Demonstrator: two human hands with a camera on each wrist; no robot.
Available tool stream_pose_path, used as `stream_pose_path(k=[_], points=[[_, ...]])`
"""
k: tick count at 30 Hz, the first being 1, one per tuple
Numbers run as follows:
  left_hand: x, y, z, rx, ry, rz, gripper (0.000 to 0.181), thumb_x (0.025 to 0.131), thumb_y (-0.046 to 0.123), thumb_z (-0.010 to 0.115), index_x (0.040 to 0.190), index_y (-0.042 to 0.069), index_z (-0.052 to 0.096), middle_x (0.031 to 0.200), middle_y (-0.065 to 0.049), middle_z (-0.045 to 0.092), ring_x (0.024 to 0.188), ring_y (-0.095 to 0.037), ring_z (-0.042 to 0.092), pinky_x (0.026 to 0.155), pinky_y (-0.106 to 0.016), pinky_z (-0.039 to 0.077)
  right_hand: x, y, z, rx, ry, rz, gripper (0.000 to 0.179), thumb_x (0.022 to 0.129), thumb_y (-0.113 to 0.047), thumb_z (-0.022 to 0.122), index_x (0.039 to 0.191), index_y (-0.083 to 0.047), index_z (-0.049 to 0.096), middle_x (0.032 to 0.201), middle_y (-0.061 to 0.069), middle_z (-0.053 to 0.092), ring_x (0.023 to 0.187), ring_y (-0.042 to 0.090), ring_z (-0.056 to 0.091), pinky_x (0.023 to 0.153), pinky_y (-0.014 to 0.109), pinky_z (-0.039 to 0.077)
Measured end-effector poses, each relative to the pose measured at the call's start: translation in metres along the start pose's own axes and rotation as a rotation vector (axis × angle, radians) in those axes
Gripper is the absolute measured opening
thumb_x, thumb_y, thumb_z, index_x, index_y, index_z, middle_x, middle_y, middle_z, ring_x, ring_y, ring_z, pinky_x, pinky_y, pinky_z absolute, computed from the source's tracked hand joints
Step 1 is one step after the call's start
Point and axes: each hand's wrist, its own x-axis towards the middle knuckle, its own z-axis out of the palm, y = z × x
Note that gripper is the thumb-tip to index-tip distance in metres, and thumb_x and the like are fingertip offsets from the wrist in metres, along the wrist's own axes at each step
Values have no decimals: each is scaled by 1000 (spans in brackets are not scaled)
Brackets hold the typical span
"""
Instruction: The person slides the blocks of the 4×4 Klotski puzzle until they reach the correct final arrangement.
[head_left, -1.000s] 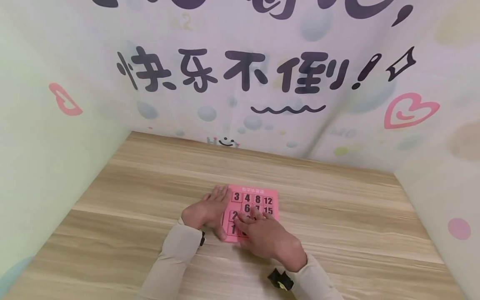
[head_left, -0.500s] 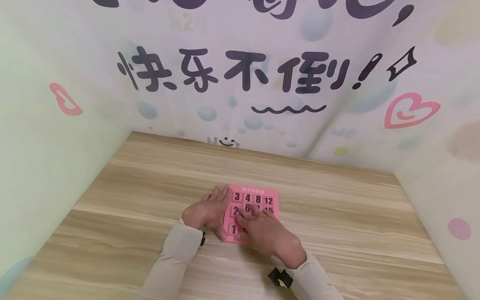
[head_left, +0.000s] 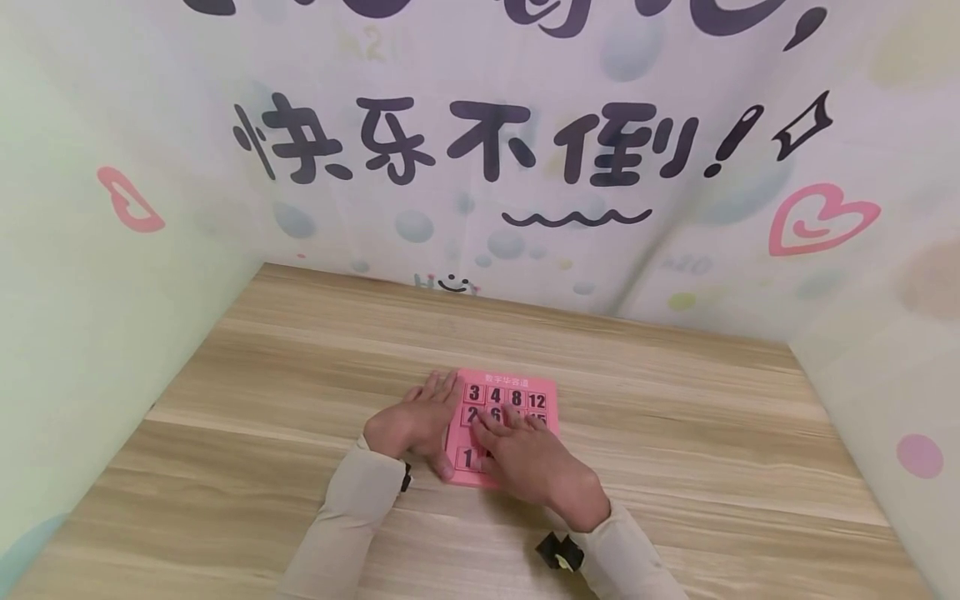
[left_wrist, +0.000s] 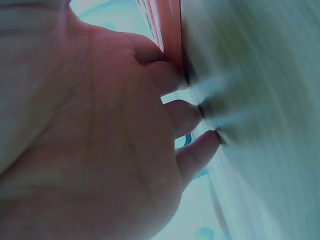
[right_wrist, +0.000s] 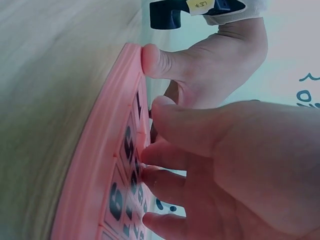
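Note:
A pink number sliding puzzle [head_left: 510,381] lies flat on the table, with black numerals on its square tiles. My left hand [head_left: 420,423] rests along its left side, thumb at the near left corner [right_wrist: 135,52] and the other fingers stretched toward the far end. In the left wrist view, several fingertips [left_wrist: 192,112] rest on the tabletop beside the puzzle's edge. My right hand [head_left: 536,462] lies over the near right part, extended fingertips touching the tiles and covering several. The 2 tile [head_left: 470,415] sits below the 3, with a gap between it and the 1 tile [head_left: 467,458].
The wood-grain table [head_left: 300,350] extends around the puzzle on all sides. A printed white cloth wall [head_left: 450,242] stands behind it, with pale walls at left and right. Black wrist straps [head_left: 561,552] sit on both forearms over light sleeves.
The 2 tile has slid away from me, up to beneath the 3, leaving a gap above the 1. My right fingers have shifted slightly over the tiles; my left hand stays in place.

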Motion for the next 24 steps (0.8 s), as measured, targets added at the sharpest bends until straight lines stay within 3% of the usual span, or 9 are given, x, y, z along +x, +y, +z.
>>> stream_pose_path(k=[14,24], points=[[0,-2,0,15,3,0,136,61,37,92,159,3,4,167,-13,-4,153,-32,-6,126,-46,6,-1,0,0,-16,-20,-20,64,102,-46,48,156,-16,34,163,4,25,150,35,21,119,57,25],[0,-2,0,22,10,13,136,61,38,92,159,2,4,167,-14,-3,153,-33,-5,126,-46,7,-15,-11,-7,-76,-64,-85,61,102,-48,45,155,-19,35,162,-1,28,149,34,25,119,54,28]])
